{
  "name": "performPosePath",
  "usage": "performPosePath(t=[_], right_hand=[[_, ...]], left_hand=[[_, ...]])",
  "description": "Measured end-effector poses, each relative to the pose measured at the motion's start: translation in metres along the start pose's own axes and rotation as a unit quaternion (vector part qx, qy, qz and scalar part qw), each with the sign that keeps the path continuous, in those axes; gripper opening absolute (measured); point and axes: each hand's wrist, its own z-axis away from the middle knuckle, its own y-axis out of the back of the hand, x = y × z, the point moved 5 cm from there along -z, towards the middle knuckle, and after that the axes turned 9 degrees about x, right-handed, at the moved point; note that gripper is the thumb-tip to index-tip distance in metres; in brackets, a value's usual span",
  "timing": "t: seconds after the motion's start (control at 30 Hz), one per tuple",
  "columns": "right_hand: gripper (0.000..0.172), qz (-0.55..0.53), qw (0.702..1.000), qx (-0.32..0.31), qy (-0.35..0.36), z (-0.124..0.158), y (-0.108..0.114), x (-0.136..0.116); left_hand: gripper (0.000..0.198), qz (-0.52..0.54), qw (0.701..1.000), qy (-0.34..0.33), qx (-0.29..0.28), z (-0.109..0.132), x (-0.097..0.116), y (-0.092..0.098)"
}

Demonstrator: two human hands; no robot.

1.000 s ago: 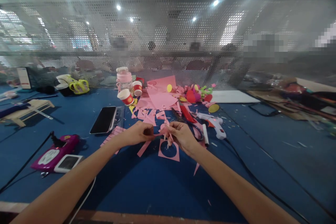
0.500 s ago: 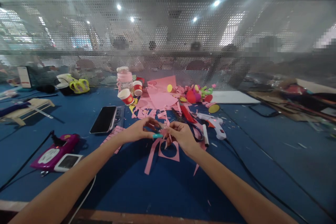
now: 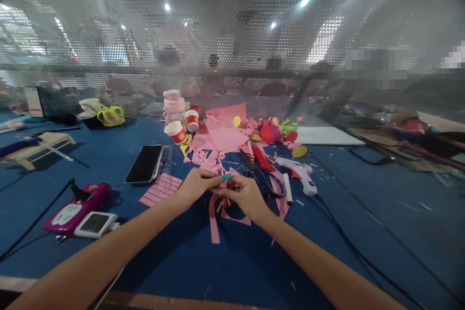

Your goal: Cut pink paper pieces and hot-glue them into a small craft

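Near the middle of the blue table, my left hand (image 3: pixel 199 185) and my right hand (image 3: pixel 244 193) meet, fingertips pinched together. Between them is a small pink piece (image 3: pixel 224 172), mostly covered by the fingers. A teal tip (image 3: pixel 227 177) shows at my left thumb. Under the hands lie a pink strip (image 3: pixel 214 225) and a pink sheet with a round cut-out (image 3: pixel 241 220). Striped pink paper (image 3: pixel 160 189) is left of my left hand. Dark-handled scissors (image 3: pixel 267 181) and red-handled pliers (image 3: pixel 262 159) rest beyond my right hand.
A white glue gun (image 3: pixel 307 181) and its cable lie at right. Pink sheets (image 3: pixel 225 135), paper cups (image 3: pixel 175 132) and a bottle (image 3: pixel 175 106) stand behind. A phone (image 3: pixel 144 164) and a purple power strip (image 3: pixel 78 208) are at left.
My hands have come closer together, and my left thumb has turned, its teal tip now higher and pointing right. The pink strip has shifted to a steeper angle. The view has moved slightly.
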Motion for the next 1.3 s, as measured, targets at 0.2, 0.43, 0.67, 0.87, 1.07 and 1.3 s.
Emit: performPosePath(t=[0.2, 0.43, 0.67, 0.87, 1.07, 1.3], right_hand=[[0.028, 0.008, 1.0, -0.004, -0.013, -0.002, 0.003, 0.003], [0.033, 0.001, 0.998, 0.051, -0.04, -0.004, 0.011, 0.01], [0.031, -0.021, 0.998, -0.008, -0.064, -0.002, 0.006, 0.006], [0.031, -0.03, 0.998, -0.013, -0.048, -0.002, 0.006, 0.0], [0.033, -0.048, 0.998, -0.006, -0.039, -0.001, 0.005, -0.004], [0.034, -0.054, 0.997, -0.022, -0.043, -0.002, 0.004, -0.001]], left_hand=[[0.028, -0.117, 0.988, -0.104, -0.002, 0.003, 0.013, 0.002], [0.025, -0.21, 0.958, -0.193, 0.011, 0.007, 0.02, 0.003], [0.023, -0.199, 0.96, -0.196, 0.01, 0.004, 0.021, 0.007], [0.019, -0.243, 0.941, -0.236, 0.016, 0.007, 0.026, 0.006], [0.019, -0.3, 0.909, -0.287, 0.038, 0.009, 0.027, 0.006], [0.015, -0.291, 0.919, -0.265, 0.026, 0.004, 0.025, 0.008]])
